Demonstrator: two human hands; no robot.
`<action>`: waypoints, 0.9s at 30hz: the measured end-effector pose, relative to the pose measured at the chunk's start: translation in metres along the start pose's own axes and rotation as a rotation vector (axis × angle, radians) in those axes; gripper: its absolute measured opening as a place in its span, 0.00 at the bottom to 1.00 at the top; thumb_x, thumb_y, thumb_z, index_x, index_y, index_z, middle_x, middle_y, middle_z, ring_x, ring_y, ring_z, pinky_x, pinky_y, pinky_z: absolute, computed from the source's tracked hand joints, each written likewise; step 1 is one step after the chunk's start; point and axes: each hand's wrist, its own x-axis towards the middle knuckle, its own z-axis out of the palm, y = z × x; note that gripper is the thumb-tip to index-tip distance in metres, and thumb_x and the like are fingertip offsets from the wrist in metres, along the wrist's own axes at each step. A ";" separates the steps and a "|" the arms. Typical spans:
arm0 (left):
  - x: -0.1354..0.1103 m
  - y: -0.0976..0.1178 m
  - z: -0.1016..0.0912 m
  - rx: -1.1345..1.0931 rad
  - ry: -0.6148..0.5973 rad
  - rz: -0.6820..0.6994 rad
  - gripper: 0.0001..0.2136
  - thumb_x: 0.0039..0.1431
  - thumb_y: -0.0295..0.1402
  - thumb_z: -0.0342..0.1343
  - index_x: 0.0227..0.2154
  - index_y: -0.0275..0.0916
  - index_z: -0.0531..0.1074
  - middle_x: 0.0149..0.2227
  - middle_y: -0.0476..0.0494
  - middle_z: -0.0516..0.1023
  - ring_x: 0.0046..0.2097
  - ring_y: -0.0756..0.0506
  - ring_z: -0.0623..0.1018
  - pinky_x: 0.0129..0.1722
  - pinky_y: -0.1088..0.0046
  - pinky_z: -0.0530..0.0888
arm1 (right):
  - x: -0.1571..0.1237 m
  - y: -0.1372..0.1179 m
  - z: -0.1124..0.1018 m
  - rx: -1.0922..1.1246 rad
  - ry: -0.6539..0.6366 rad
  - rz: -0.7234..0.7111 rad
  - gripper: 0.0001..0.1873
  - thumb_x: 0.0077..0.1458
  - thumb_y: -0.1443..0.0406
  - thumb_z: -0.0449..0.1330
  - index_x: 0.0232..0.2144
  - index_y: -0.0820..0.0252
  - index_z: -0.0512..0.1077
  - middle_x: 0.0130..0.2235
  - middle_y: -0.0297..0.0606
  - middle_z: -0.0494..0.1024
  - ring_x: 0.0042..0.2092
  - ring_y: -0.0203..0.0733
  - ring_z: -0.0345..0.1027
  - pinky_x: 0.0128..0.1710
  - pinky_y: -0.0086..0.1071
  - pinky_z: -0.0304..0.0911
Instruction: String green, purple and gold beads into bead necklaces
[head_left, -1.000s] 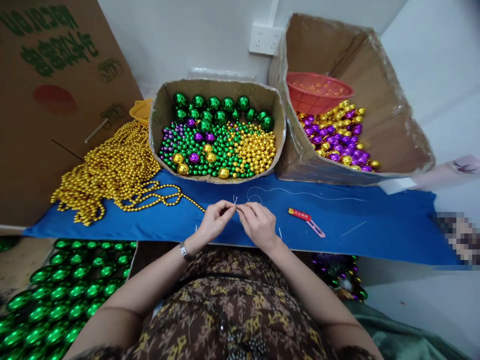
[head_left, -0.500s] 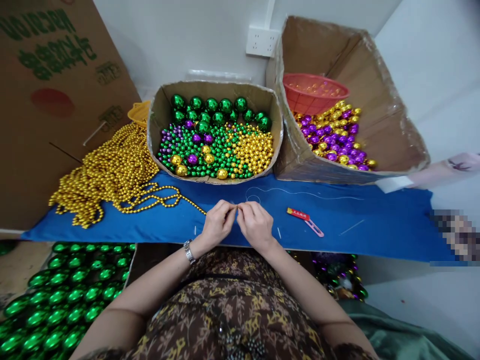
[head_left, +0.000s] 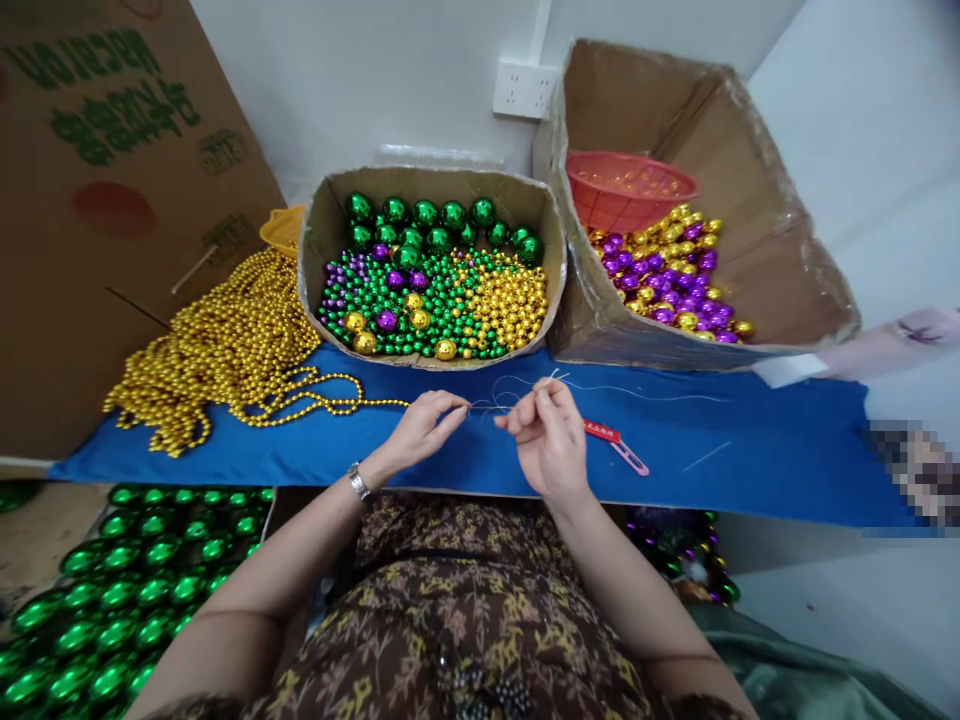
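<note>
At the lower left of the frame a tray of green baubles sits below the blue tabletop. Above it, at the left, gold bead strands lie heaped, one strand trailing toward the centre. There the left hand pinches a thin white thread between fingertips; the right hand, just beside it, grips the same thread, its end poking above the fingers. Behind them stands a box of mixed beads; to the right lies a red cutter.
</note>
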 end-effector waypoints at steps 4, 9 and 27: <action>-0.001 -0.008 -0.006 0.035 -0.116 -0.061 0.12 0.65 0.39 0.48 0.36 0.39 0.75 0.36 0.45 0.79 0.39 0.46 0.76 0.46 0.67 0.69 | 0.002 0.005 -0.006 -0.406 0.006 -0.331 0.04 0.65 0.62 0.50 0.42 0.51 0.63 0.28 0.27 0.65 0.29 0.32 0.64 0.49 0.42 0.69; -0.006 0.002 -0.009 -0.240 -0.209 -0.181 0.14 0.62 0.40 0.51 0.40 0.36 0.75 0.36 0.44 0.79 0.36 0.47 0.76 0.36 0.73 0.70 | 0.007 0.021 -0.019 -1.462 -0.331 -0.723 0.14 0.61 0.66 0.54 0.48 0.53 0.71 0.31 0.35 0.67 0.36 0.39 0.62 0.59 0.51 0.57; -0.048 -0.010 -0.055 0.279 -0.389 -0.070 0.09 0.65 0.36 0.50 0.40 0.38 0.73 0.37 0.43 0.79 0.36 0.48 0.76 0.36 0.76 0.67 | 0.018 -0.037 -0.118 -1.854 -0.340 -0.799 0.25 0.59 0.51 0.56 0.14 0.54 0.71 0.16 0.31 0.55 0.20 0.35 0.49 0.29 0.37 0.43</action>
